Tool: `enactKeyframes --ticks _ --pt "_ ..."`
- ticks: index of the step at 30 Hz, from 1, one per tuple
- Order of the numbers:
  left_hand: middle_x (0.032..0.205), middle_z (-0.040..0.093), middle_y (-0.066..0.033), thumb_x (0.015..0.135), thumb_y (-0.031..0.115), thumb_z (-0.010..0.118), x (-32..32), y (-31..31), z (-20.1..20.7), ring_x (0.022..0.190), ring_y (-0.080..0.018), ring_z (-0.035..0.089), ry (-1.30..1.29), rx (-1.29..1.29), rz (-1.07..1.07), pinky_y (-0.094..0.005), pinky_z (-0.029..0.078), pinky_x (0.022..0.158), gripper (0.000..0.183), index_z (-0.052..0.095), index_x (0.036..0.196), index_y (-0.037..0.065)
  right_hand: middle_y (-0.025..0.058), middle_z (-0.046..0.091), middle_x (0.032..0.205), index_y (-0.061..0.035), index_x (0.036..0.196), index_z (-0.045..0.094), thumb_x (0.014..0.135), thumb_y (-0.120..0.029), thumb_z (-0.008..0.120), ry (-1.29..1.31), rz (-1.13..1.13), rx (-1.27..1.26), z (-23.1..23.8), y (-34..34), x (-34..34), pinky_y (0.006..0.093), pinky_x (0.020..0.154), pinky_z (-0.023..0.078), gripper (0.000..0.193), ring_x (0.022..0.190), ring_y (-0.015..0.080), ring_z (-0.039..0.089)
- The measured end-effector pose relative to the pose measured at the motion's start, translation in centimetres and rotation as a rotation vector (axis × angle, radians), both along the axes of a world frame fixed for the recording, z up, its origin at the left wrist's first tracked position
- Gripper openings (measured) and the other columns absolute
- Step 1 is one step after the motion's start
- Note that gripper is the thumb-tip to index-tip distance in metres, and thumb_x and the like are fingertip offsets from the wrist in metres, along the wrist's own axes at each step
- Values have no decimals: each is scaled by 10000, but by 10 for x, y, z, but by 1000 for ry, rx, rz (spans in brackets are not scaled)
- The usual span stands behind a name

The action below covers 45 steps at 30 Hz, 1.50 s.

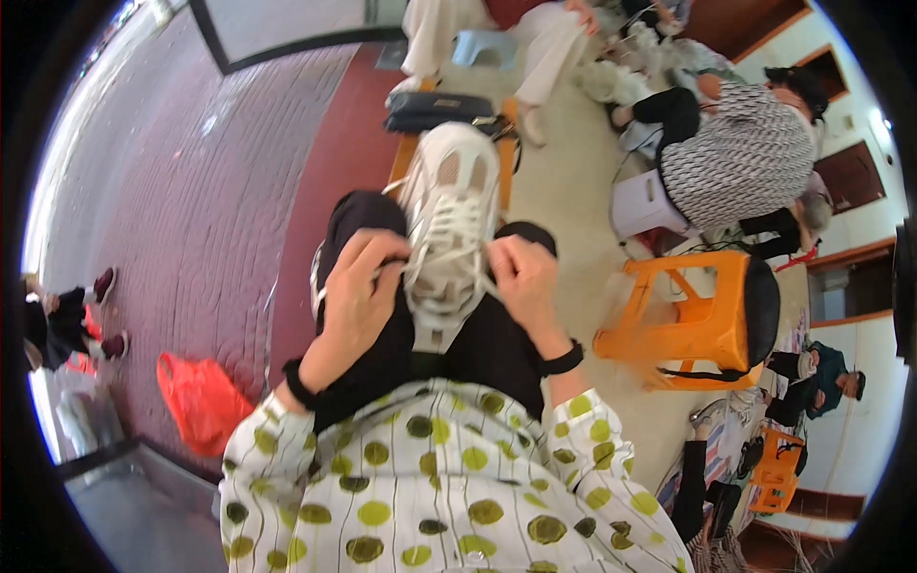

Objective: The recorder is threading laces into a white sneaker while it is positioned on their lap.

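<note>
A white sneaker [454,191] with white laces [451,234] rests between my black-trousered knees, its toe pointing away from me. Left of the laces, my left hand [363,282] is closed, thumb and fingers pinching a lace near the shoe's collar. On the other side, my right hand [522,277] is also closed, with a lace running to its fingertips. The lace stretches across the shoe between both hands. Another white shoe shows only in part beside my left leg.
Beyond the sneaker, a dark bag [439,107] lies on a wooden-coloured stool. An orange plastic stool [702,310] stands to the right, near a person seated on a white stool [650,205]. A red plastic bag [202,403] sits on the paving at left.
</note>
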<state>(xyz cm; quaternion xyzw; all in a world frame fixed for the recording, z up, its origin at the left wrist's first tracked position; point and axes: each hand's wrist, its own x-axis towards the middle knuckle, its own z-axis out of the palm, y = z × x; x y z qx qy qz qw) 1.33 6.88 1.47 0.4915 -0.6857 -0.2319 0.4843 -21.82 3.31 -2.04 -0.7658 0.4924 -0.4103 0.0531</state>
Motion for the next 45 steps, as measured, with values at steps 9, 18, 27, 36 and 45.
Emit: enactKeyframes --ticks 9,18,27,36,45 --pt "857 636 -44 803 63 668 7 -15 -19 841 -214 598 -225 77 -38 -347 454 789 232 605 1026 68 16 564 634 -76 841 632 865 -160 663 -17 88 53 0 28 1 316 641 380 93 584 187 515" --pt "783 604 -40 836 40 626 14 -21 -18 687 -147 556 -161 304 -149 -279 442 660 110 603 943 34 11 566 649 -86 955 646 854 -171 682 -28 120 164 8 41 3 315 692 385 137 616 182 510" --pt "785 542 2 923 62 550 25 -33 -17 680 -68 480 47 454 -210 -231 419 627 68 573 973 23 11 541 627 -84 941 658 822 -74 670 -280 122 301 -1 43 -2 309 675 396 121 615 188 507" --pt "848 550 -66 784 139 726 0 -9 2 626 -200 558 -259 176 -86 -315 458 561 285 573 1012 64 9 522 620 -74 907 655 790 -70 695 -92 110 163 7 43 5 313 676 394 124 598 176 516" --pt "749 634 -111 842 178 636 -8 -16 0 668 -299 625 -398 155 -152 -378 465 570 152 587 873 37 18 557 639 -51 942 647 879 -95 639 -239 188 424 16 47 7 273 605 403 76 579 135 513"
